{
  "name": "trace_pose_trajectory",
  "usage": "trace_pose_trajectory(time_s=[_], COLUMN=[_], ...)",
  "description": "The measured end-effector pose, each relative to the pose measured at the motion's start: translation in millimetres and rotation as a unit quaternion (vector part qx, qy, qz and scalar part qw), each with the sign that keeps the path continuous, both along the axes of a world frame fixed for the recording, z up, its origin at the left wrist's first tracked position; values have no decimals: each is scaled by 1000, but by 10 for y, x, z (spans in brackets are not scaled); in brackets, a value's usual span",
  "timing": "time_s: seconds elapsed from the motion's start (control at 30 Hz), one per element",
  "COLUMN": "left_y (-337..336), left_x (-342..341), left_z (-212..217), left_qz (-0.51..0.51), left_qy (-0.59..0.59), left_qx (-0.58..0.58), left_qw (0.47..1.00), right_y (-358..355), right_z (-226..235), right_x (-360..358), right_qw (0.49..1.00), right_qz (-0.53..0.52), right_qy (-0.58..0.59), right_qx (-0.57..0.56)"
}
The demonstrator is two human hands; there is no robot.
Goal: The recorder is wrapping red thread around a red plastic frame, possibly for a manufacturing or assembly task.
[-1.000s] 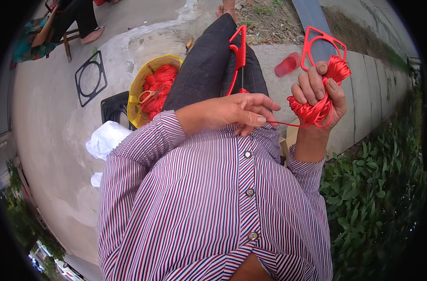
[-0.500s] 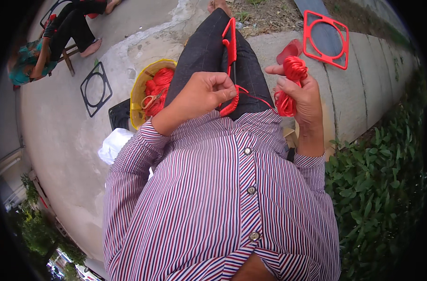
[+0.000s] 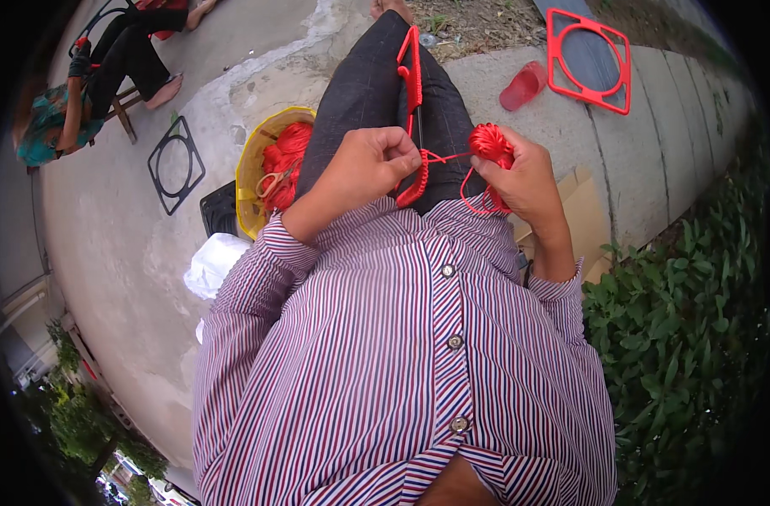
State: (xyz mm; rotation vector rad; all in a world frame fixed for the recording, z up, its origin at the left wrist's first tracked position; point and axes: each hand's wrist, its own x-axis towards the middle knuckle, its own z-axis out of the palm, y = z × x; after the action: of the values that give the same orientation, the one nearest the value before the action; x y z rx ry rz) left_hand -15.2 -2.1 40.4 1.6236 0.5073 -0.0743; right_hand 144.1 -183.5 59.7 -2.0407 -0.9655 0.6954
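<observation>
A frame partly wrapped in red cord (image 3: 413,88) stands edge-on between my thighs, and a short dark stretch of it shows bare. My left hand (image 3: 370,162) is closed in a pinch at its wrapped near part; the fingertips partly hide the spot. In my right hand (image 3: 524,179) is a bundle of red cord (image 3: 491,145), gripped between thumb and fingers. From the bundle a strand runs fairly straight across to the frame beside my left fingertips. A loose loop of cord hangs below my right hand.
Left of my legs, a yellow basket (image 3: 248,173) holds red cord and scissors (image 3: 273,183). Dark frames (image 3: 176,164) and a white bag (image 3: 209,266) lie nearby. To the right are a red slipper (image 3: 524,86), a red frame (image 3: 554,63), cardboard (image 3: 583,211) and bushes (image 3: 680,337). Another person (image 3: 60,118) sits far left.
My right hand has moved left and slightly down with the cord bundle, closer to the frame. The strand between them now runs straighter. My left hand stays at the frame.
</observation>
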Motion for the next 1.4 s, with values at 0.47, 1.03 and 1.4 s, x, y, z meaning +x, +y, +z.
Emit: trace_pose_trajectory(time_s=[0.47,1.03,1.4], left_y=[-55,-24,42], left_x=[33,84,91], left_z=[68,-52,-228], left_qz=[18,20,41], left_qy=[-6,-83,-12], left_qx=[-126,183,47], left_qw=[992,979,998], right_y=[156,328,343], right_z=[-19,-427,-439], right_x=[-286,-145,-104], right_qw=[992,890,887], right_qz=[16,-65,-28], right_qy=[77,443,455], right_qx=[94,92,73])
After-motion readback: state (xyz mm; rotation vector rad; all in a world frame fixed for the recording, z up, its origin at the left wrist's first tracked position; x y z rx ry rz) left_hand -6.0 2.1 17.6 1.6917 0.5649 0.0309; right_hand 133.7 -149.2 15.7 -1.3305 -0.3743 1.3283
